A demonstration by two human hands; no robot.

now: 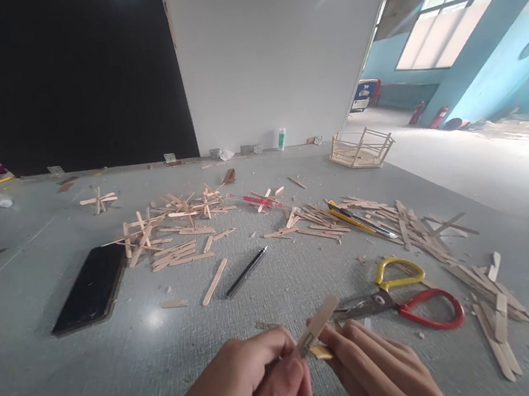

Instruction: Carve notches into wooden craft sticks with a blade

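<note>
While both hands pinch one wooden stick point(317, 323) at near centre, left hand point(254, 375) gripping its lower end and right hand point(374, 369) closed on a small yellow piece point(321, 351), the thin stick could snap or slip; scissors point(403, 300) lie just beyond, risking a nick.

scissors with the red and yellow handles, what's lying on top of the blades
Nothing lies on the blades of the red-and-yellow-handled scissors. Their tips are covered from this view by the pale wooden craft stick held between the left hand and right hand, so the tips cannot be seen.
</note>
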